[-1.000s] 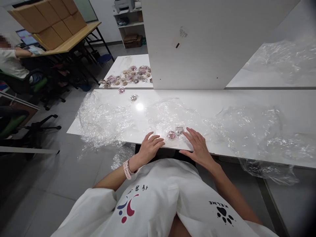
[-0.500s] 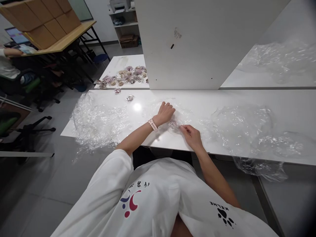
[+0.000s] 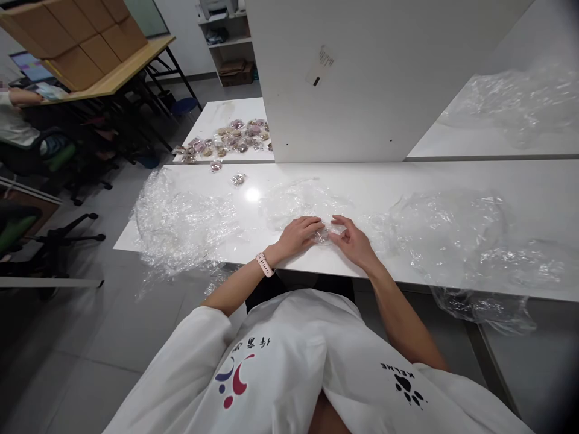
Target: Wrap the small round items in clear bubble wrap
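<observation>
My left hand [image 3: 298, 236], with a pale pink watch band on its wrist, has its fingers together over a small clear-wrapped packet [image 3: 322, 234] near the table's front edge. What is inside this packet is hard to make out. On its other side, my right hand [image 3: 353, 242] has its index finger and thumb apart, the thumb at the packet's edge. Just behind both hands lies a thin sheet of clear plastic film [image 3: 294, 196].
Crumpled clear film [image 3: 181, 226] lies at left, with more film [image 3: 446, 232] at right hanging over the front edge. Several wrapped packets [image 3: 235, 140] are at the back left. An upright white panel [image 3: 348, 90] stands behind. A seated person [image 3: 20, 117] is far left.
My left hand has come down and toward me, from above the film onto the packet. My right hand's fingers have spread from a pinch.
</observation>
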The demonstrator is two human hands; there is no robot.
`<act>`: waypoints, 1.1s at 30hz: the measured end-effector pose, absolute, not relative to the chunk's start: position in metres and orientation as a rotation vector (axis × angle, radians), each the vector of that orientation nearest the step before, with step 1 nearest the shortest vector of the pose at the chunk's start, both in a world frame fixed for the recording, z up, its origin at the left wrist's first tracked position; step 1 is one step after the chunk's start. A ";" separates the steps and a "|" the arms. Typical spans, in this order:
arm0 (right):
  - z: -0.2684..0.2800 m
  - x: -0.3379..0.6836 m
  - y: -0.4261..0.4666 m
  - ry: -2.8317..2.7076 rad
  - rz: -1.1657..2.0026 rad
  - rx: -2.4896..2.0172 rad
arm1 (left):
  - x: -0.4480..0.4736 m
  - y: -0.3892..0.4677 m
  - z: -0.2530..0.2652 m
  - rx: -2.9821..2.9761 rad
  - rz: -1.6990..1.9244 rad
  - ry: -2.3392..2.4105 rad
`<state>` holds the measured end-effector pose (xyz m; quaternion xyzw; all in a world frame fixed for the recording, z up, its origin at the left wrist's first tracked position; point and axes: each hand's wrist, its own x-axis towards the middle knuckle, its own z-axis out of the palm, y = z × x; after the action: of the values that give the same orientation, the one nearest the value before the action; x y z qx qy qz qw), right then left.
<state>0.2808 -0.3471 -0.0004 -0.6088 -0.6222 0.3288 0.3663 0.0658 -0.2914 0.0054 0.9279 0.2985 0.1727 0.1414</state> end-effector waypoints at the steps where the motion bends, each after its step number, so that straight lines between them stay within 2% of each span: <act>1: 0.001 0.282 -0.350 -1.683 0.837 -1.508 | 0.067 -0.289 0.004 2.646 0.533 0.903; 6: 0.010 0.287 -0.348 -1.813 0.706 -1.534 | 0.071 -0.279 0.016 2.443 0.565 1.081; 12: 0.025 0.281 -0.288 -1.849 0.807 -1.883 | 0.077 -0.247 0.034 2.225 0.341 1.350; 15: 0.026 0.274 -0.285 -1.888 0.449 -1.942 | 0.076 -0.257 0.041 2.487 0.417 1.506; 17: 0.024 0.271 -0.301 -1.940 0.187 -1.789 | 0.069 -0.279 0.041 2.693 0.528 1.428; 19: 0.017 0.270 -0.322 -2.022 0.085 -1.622 | 0.060 -0.303 0.035 2.810 0.526 1.292; 25: -0.008 0.264 -0.342 -2.166 0.205 -1.550 | 0.048 -0.304 0.006 2.688 0.419 1.395; 29: -0.004 0.264 -0.309 -2.020 0.258 -1.637 | 0.047 -0.264 0.019 2.475 0.461 1.441; 33: 0.011 0.270 -0.266 -1.886 0.598 -1.788 | 0.047 -0.223 0.036 2.135 0.383 1.530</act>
<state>0.2702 -0.2665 0.0111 -0.6518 -0.6873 0.2179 0.2351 0.0465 -0.2235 0.0365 0.7805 0.5593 0.1402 0.2415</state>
